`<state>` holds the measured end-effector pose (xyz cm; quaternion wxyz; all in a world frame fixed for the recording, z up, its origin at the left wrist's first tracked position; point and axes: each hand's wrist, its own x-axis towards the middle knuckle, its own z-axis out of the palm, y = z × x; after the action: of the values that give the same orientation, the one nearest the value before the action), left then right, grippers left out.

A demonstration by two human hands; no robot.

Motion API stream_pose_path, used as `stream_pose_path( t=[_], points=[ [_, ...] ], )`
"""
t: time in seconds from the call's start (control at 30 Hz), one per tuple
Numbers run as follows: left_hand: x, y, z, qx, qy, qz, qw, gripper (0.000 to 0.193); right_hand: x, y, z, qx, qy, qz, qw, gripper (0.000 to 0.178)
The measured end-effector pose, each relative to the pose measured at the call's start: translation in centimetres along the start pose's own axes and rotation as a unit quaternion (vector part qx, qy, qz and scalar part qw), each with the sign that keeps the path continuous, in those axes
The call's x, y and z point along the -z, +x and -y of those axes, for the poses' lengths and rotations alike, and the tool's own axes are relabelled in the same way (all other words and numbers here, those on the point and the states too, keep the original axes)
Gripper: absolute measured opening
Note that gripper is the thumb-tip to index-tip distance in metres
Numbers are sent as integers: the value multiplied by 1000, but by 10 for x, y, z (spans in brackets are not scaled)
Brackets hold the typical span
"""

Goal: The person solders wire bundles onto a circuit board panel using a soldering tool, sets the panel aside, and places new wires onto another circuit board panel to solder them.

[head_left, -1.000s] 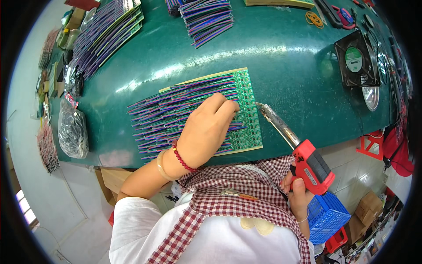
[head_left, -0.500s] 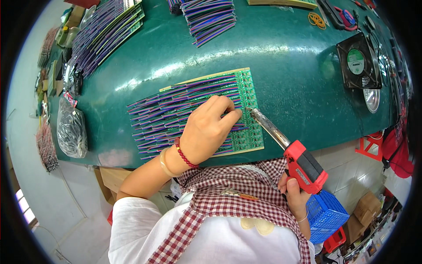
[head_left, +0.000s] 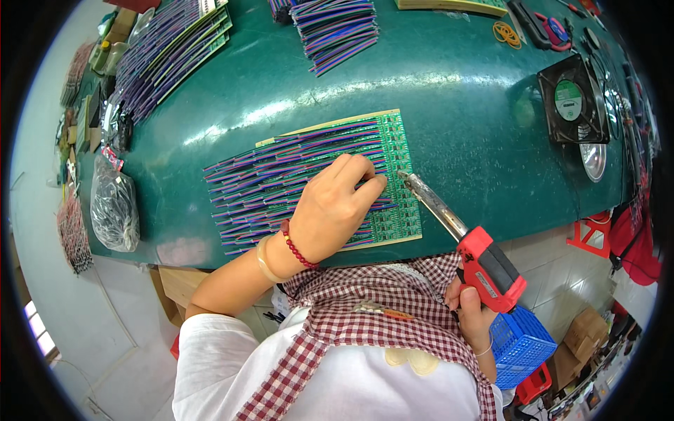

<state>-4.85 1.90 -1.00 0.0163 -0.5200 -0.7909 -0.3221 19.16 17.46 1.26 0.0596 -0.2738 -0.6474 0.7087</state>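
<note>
Right hand (head_left: 472,309) is wrapped on the handle of a red-and-black soldering iron (head_left: 489,270), firm hold; I see it near and to the right of the green circuit panel (head_left: 399,217), which I'll use as reference. Iron angles up and left, tip over the panel's right-hand part; I can't tell if metal meets board. Left hand (head_left: 335,200) is above the panel's middle, fingers curled, thumb and index bunched just left of the iron tip. I can't tell what's pinched there, fingertips are mostly hidden. Panel lies flat on the green table (head_left: 477,140), with thin multicolour wires (head_left: 281,158) running out past its left side in rows. For surroundings, all relative to the panel: clear bag of dark cables (head_left: 114,207) well off to its left; stack of wired boards (head_left: 175,52) beyond it, far left; loose wire bundle (head_left: 337,35) straight beyond; orange rubber bands (head_left: 506,34) beyond and right; black square fan (head_left: 574,98) to its right, a bit further back; blue plastic basket (head_left: 521,347) nearer me and right, below table level. Checked apron (head_left: 379,298) sits just this side of it.
</note>
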Motion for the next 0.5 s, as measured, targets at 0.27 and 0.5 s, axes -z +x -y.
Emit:
stream_pose_path(
  t=[0.27, 0.5],
  points=[
    [0, 2, -2, 1, 14, 3, 1000, 22, 2, 1, -4, 8, -22, 9, 1000, 34],
    [0, 2, -2, 3, 17, 3, 1000, 21, 2, -2, -6, 17, -7, 6, 1000, 34]
  ],
)
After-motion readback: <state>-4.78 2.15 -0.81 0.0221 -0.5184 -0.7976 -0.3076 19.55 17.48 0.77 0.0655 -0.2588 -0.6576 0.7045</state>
